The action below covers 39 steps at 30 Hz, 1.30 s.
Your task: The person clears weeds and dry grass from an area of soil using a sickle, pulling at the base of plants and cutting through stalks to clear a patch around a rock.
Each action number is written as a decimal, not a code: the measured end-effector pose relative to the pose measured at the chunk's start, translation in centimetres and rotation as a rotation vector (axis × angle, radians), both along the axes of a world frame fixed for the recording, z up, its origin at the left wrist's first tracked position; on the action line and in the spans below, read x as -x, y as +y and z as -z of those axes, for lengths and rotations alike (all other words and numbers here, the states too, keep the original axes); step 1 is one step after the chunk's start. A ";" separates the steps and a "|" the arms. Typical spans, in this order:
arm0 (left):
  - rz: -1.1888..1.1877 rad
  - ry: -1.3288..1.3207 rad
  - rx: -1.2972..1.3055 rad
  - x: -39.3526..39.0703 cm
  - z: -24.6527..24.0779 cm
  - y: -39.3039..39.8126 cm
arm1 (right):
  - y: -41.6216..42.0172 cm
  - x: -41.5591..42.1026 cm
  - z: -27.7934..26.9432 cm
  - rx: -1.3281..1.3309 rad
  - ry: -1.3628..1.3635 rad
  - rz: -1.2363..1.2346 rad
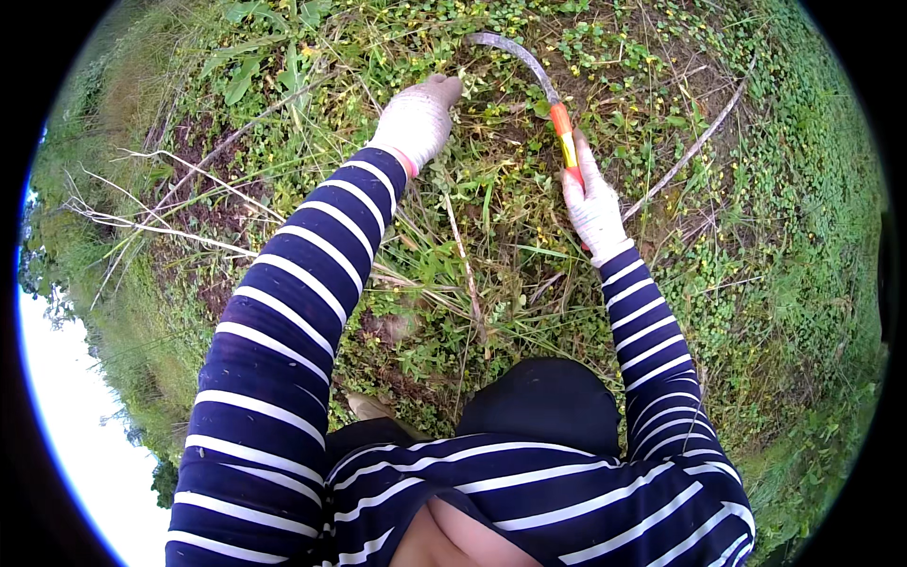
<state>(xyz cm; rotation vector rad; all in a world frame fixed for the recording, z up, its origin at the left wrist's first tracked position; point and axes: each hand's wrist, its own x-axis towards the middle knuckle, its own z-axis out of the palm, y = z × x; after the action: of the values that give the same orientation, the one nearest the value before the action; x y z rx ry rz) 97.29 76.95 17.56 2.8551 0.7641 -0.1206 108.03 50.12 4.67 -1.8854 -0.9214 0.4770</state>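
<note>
My right hand (594, 205), in a pale knit work glove, is wrapped around the orange and yellow handle (562, 120) of a sickle. The sickle's curved grey blade (521, 55) arcs up and left over low weeds, its tip close to the foliage. To the left, my left hand (418, 117) wears a similar glove with a pink cuff edge and a soiled fingertip area. Its fingers are curled together on a pale leafy weed (464, 79), whose stems are partly hidden by the hand. A gap of ground cover separates the left hand from the blade.
A dry stick (698, 145) lies on the ground to the right. Bare pale branches (177, 230) stick out at the left, beside my sleeve. A broad-leaved plant (244, 79) grows at upper left. A dry stalk (464, 262) stands before my dark-clad knee (542, 404).
</note>
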 end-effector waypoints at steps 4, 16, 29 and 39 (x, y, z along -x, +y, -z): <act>-0.040 -0.046 -0.019 5.2 -1.1 0.9 | -11.2 5.3 0.5 0.322 0.233 -0.015; -0.137 0.011 0.119 12.9 -0.5 -5.5 | -0.1 -0.3 -7.1 0.046 0.110 0.009; -0.245 0.070 -0.511 16.9 -6.9 -2.2 | -14.7 8.1 -4.9 0.046 -0.325 -0.459; -0.165 0.422 -0.218 2.6 -1.7 -0.7 | -14.2 3.5 -3.7 -0.184 -0.478 -0.137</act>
<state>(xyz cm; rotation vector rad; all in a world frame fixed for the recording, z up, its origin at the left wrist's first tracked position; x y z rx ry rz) 94.73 76.27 19.26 2.9881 1.1516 -0.6713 104.51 35.88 8.35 -1.8031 -1.3636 0.0099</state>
